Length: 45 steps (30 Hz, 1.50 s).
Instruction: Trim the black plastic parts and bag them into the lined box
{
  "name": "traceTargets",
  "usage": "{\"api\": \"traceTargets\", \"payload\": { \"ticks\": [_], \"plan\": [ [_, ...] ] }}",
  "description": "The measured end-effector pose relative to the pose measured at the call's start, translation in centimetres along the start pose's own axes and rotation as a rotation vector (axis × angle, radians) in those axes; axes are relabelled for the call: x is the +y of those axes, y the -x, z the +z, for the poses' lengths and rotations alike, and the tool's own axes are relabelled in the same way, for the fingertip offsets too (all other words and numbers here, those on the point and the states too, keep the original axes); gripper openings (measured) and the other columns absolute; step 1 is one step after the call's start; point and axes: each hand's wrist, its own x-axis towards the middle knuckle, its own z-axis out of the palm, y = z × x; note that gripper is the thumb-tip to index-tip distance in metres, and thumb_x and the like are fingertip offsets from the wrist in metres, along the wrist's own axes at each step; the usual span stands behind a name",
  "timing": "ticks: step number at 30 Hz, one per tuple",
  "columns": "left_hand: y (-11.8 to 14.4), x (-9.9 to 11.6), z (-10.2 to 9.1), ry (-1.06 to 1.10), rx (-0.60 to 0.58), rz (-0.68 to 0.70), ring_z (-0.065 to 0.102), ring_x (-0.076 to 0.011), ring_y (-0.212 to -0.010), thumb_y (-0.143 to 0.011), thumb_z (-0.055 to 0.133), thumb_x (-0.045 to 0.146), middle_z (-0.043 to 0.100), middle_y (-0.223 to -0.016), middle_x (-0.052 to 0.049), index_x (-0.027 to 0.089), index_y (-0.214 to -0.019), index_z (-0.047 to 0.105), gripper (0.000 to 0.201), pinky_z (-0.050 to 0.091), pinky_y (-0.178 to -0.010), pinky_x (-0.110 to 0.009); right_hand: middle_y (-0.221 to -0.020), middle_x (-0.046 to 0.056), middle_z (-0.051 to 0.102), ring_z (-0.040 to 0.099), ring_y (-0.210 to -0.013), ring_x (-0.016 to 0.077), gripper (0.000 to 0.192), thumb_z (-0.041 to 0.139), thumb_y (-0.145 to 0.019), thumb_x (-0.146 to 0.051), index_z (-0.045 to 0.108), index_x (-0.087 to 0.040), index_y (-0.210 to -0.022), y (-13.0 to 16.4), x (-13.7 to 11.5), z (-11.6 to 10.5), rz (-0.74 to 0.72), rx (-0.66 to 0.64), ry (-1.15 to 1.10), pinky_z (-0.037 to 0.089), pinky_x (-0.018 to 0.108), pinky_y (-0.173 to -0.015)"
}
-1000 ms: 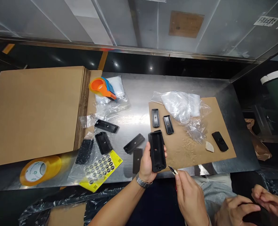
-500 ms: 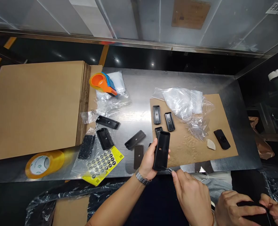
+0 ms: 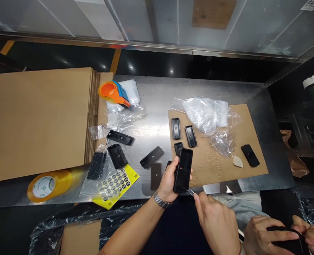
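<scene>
My left hand [image 3: 169, 180], with a metal-band watch on its wrist, is wrapped round a black rectangular plastic tray-like part [image 3: 183, 170], its hollow side facing me and a small hole in its middle. In my right hand [image 3: 217, 216] is a thin metal-tipped tool [image 3: 190, 192], pinched between thumb and fingers. Its tip meets the lower edge of the part; the exact kind of tool is hidden by the fingers. Similar black parts lie close by, among them one on the cardboard [image 3: 191, 136] and one on the bare metal [image 3: 152, 157].
Cardboard sheets [image 3: 40, 120] are stacked at left, beside orange and blue scoops [image 3: 114, 92] and yellow tape rolls [image 3: 49, 186]. A yellow sticker sheet [image 3: 116, 187] lies near the front edge. Plastic bags [image 3: 205, 115] rest at the back. At lower right, another person's hands [image 3: 265, 233] hold a black piece.
The view has shifted slightly. My hands keep nearly the same pose, with the tool tip still at the part's lower edge. The co-worker's black piece has turned a little.
</scene>
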Motion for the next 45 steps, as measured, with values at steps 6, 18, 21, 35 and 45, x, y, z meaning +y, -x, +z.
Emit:
{"api": "traceTargets", "payload": {
  "ticks": [6,18,21,35,45],
  "plan": [
    [0.1,0.3,0.2,0.098,-0.052,0.043,0.056,-0.0122,-0.051,-0.078,0.041,0.05,0.061,-0.067,-0.006,0.011,-0.098,0.057,0.046,0.043,-0.047,-0.021,-0.046,-0.002,0.054,0.048,-0.036,0.0124,0.036,0.026,-0.091,-0.036,0.046,-0.022,-0.064,-0.1,0.3,0.1,0.073,-0.088,-0.182,0.012,0.026,-0.041],
    [0.1,0.5,0.5,0.217,-0.094,0.007,0.055,-0.012,-0.051,-0.08,0.037,0.048,0.06,-0.065,-0.005,0.012,-0.09,0.057,0.042,0.042,-0.048,-0.021,-0.053,-0.005,0.045,0.038,-0.047,0.0083,0.028,0.039,-0.084,-0.042,0.046,-0.019,-0.07,-1.3,-0.3,0.6,0.245,-0.097,-0.812,0.027,0.018,-0.046],
    [0.2,0.5,0.6,0.251,-0.084,-0.025,0.055,-0.0124,-0.051,-0.081,0.036,0.047,0.059,-0.063,-0.005,0.012,-0.078,0.057,0.042,0.043,-0.047,-0.022,-0.051,-0.006,0.04,0.035,-0.047,0.0074,0.032,0.042,-0.082,-0.045,0.044,-0.019,-0.063,-2.3,-0.9,1.4,0.29,-0.139,-0.847,0.025,0.019,-0.047],
    [-0.2,0.3,-0.6,0.229,0.049,-0.084,0.057,-0.0128,-0.048,-0.08,0.039,0.047,0.062,-0.063,-0.006,0.009,-0.091,0.058,0.044,0.043,-0.042,-0.021,-0.047,-0.006,0.04,0.03,-0.04,0.0037,0.03,0.048,-0.08,-0.039,0.044,-0.016,-0.061,-3.4,-0.2,3.0,0.375,-0.431,-1.393,0.021,0.018,-0.041],
    [-0.2,0.4,-0.9,0.16,0.084,-0.03,0.056,-0.0112,-0.047,-0.078,0.043,0.049,0.062,-0.063,-0.005,0.01,-0.083,0.059,0.043,0.042,-0.043,-0.02,-0.046,-0.006,0.041,0.032,-0.042,0.0049,0.028,0.048,-0.079,-0.039,0.048,-0.015,-0.063,-3.1,-0.6,3.5,0.373,-0.382,-1.304,0.024,0.018,-0.044]
  ]
}}
